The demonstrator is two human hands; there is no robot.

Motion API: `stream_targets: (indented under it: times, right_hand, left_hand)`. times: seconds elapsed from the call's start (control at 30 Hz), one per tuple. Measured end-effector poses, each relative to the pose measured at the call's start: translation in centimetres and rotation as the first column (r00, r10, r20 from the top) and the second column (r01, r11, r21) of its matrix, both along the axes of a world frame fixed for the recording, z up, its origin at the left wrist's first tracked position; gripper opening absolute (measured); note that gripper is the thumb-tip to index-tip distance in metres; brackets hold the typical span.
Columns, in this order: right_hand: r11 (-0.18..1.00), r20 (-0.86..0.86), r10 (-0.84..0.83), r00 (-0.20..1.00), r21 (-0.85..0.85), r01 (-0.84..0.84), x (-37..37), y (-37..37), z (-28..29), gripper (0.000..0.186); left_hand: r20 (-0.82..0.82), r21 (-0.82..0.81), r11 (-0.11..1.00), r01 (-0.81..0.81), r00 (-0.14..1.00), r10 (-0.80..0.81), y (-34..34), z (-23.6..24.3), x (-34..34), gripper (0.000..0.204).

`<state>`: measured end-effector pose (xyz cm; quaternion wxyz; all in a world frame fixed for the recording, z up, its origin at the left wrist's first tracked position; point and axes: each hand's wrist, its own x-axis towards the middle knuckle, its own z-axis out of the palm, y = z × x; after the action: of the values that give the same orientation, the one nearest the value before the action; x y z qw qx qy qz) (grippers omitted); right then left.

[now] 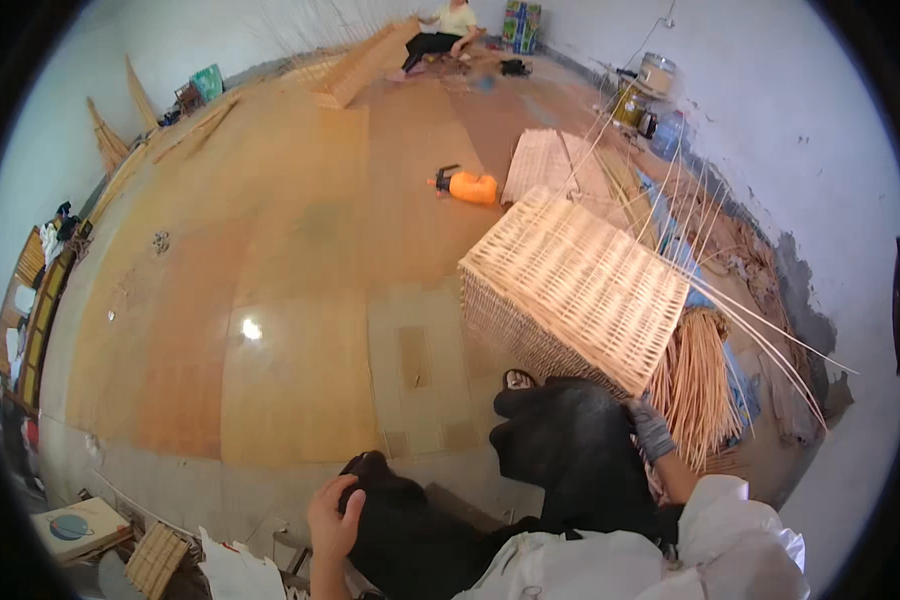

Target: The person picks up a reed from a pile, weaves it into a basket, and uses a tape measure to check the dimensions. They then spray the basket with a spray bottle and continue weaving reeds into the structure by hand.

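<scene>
A large rectangular wicker basket (580,280) sits tilted in front of my right knee, its woven light-brown side facing up. Long loose canes (760,330) stick out from its right end. My right hand (653,432), in a grey glove, grips the basket at its near lower corner; its fingertips are partly hidden there. My bare left hand (332,515) lies on my left knee, fingers stretched and thumb apart, holding nothing. Black cloth (580,450) covers my legs.
A bundle of thin canes (700,390) lies right of the basket. Beyond it are an orange spray bottle (472,187) and a flat woven panel (550,165). Another person (448,35) sits far off beside a long woven piece (365,65). A box (80,525) stands at lower left.
</scene>
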<state>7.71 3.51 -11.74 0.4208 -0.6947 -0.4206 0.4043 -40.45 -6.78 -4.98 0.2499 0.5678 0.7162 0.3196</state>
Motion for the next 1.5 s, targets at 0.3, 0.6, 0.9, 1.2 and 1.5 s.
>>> stream_targets:
  times: [0.3, 0.6, 0.9, 1.2, 1.5]
  right_hand:
    - [0.983, 0.396, 0.177, 0.901, -0.026, -0.182, -2.8, 8.9, 4.3, 0.046]
    - [0.614, 0.788, 0.596, -0.155, -0.572, -0.544, -24.5, 48.6, 5.6, 0.035]
    - [0.833, 0.844, 0.502, -0.19, -0.531, -0.159, -22.1, 73.0, -7.3, 0.028]
    - [0.784, 0.784, 0.62, -0.025, -0.621, -0.02, -24.1, 82.3, -18.9, 0.059]
    - [0.898, 0.891, 0.439, 0.117, -0.437, -0.048, -21.5, 90.4, -22.0, 0.088]
  left_hand:
    - [-0.103, -0.191, 0.923, 0.334, 0.929, -0.357, 2.5, 0.5, -2.5, 0.029]
    - [0.349, -0.804, 0.15, 0.575, 0.661, -0.665, 21.3, -12.2, -14.2, 0.057]
    - [-0.292, -0.246, 0.968, -0.049, 0.956, -0.026, 46.2, -35.1, -12.8, 0.066]
    - [-0.472, -0.144, 0.951, -0.273, 0.864, 0.176, 50.0, -44.0, -9.6, 0.068]
    - [-0.448, -0.138, 0.96, -0.244, 0.88, 0.159, 51.5, -42.9, -11.1, 0.066]
